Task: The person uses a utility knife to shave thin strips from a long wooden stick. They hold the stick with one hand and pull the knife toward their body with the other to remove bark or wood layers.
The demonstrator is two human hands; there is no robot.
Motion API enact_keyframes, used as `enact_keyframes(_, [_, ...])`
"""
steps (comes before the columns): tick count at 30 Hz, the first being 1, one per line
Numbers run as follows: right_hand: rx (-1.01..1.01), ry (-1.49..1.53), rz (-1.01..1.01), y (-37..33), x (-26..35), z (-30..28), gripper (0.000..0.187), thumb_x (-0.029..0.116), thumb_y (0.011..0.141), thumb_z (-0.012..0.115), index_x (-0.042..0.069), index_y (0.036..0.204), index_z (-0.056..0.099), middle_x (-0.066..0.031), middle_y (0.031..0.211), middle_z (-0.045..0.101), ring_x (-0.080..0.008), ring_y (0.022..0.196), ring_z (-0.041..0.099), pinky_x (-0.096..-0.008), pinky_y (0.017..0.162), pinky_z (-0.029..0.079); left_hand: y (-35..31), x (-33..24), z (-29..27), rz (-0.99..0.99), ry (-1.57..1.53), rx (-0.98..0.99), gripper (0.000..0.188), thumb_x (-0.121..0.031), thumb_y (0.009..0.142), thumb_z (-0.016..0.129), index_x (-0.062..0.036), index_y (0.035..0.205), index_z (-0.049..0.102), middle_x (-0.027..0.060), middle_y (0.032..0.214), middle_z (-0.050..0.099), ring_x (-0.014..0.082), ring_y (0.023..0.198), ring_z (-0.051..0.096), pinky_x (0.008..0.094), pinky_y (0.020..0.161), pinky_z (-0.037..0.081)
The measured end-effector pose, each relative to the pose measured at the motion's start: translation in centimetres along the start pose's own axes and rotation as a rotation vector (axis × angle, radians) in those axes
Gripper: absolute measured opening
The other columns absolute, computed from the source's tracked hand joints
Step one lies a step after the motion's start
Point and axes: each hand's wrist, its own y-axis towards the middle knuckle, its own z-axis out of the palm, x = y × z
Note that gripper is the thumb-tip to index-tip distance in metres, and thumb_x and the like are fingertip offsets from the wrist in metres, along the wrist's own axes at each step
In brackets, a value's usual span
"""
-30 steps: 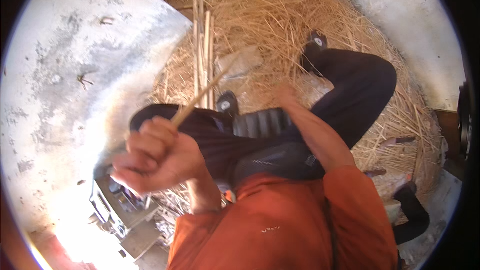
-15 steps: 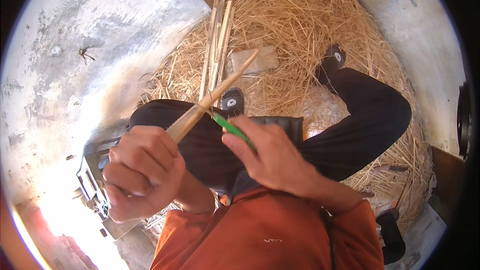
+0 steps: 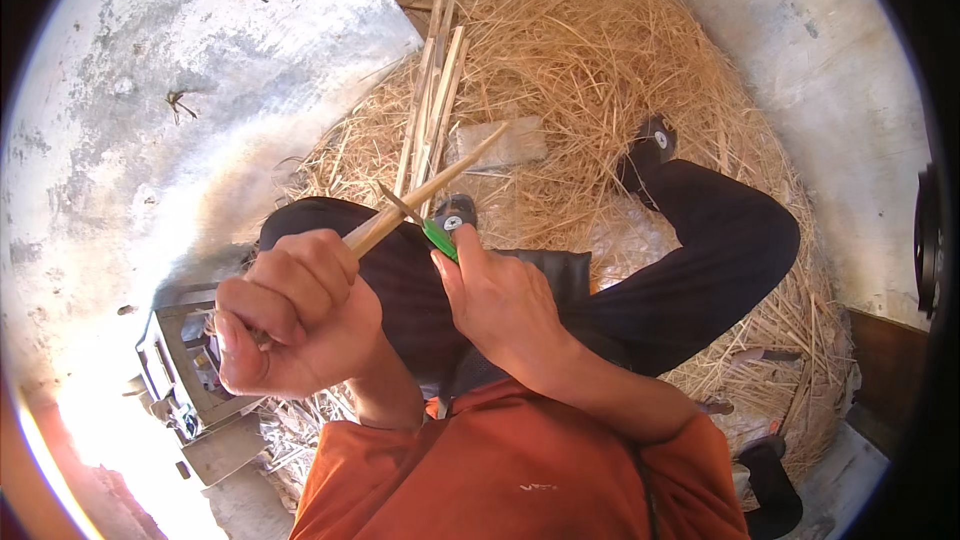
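Note:
My left hand is closed in a fist around the lower end of a tapered wooden stick. The pale stick slants up and away to the right and narrows to a point. In my right hand is a small knife with a green handle, the index finger stretched along it. Its thin blade lies across the middle of the stick, the blade's tip showing past the far side. Both hands are raised above my lap.
Beyond my legs lies a bundle of long wood strips beside a flat pale block, on straw-like shavings. A metal frame box stands at the left. Another knife-like tool lies at the right. Pale walls enclose the spot.
My right hand has moved slightly left, and the knife blade now shows plainly across the stick. My left hand has shifted a little right and the stick's tip is lower. The whole view has shifted slightly.

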Motion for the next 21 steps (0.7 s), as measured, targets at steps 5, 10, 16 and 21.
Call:
enact_keyframes(5, [-0.032,-0.045,0.027,0.1,0.1,0.3,0.024,0.026,0.096,0.049,0.003,0.09,0.046,-0.0205,0.061,0.06,-0.0404,0.055,0.06,-0.0488,0.046,0.047,-0.4,0.4,1.1,0.033,0.021,-0.124,0.036,-0.028,0.092,0.034,-0.0118,0.06,0.033,0.0015,0.044,0.028,0.0108,0.037,0.018,0.0287,0.039,0.021])
enact_keyframes(10, [-0.01,-0.257,0.137,1.0,-13.3,4.6,0.023,0.019,0.096,0.045,0.002,0.107,0.056,-0.0259,0.083,0.062,-0.0426,0.084,0.062,-0.0512,0.068,0.05,-1.9,1.4,3.9,0.062,0.052,-0.008,0.036,-0.028,0.092,0.036,-0.0135,0.06,0.032,0.0007,0.045,0.027,0.0097,0.038,0.017,0.0285,0.039,0.02])
enact_keyframes(16, [-0.036,0.227,0.285,1.0,-8.5,-0.5,0.027,0.022,0.096,0.045,-0.001,0.107,0.055,-0.0246,0.073,0.059,-0.0428,0.077,0.061,-0.0485,0.064,0.045,-0.8,1.5,3.4,0.121,0.117,-0.08,0.039,-0.029,0.095,0.032,-0.0141,0.059,0.032,-0.0008,0.043,0.027,0.0098,0.034,0.017,0.0262,0.034,0.017])
enact_keyframes(21, [-0.009,0.556,0.018,-0.4,-2.1,-3.6,0.023,0.022,0.095,0.051,0.0,0.103,0.049,-0.0224,0.065,0.057,-0.0425,0.064,0.059,-0.0477,0.054,0.042,1.1,1.2,1.3,-0.016,0.034,0.181,0.041,-0.03,0.09,0.039,-0.011,0.054,0.037,0.001,0.04,0.034,0.0117,0.03,0.026,0.026,0.03,0.023])
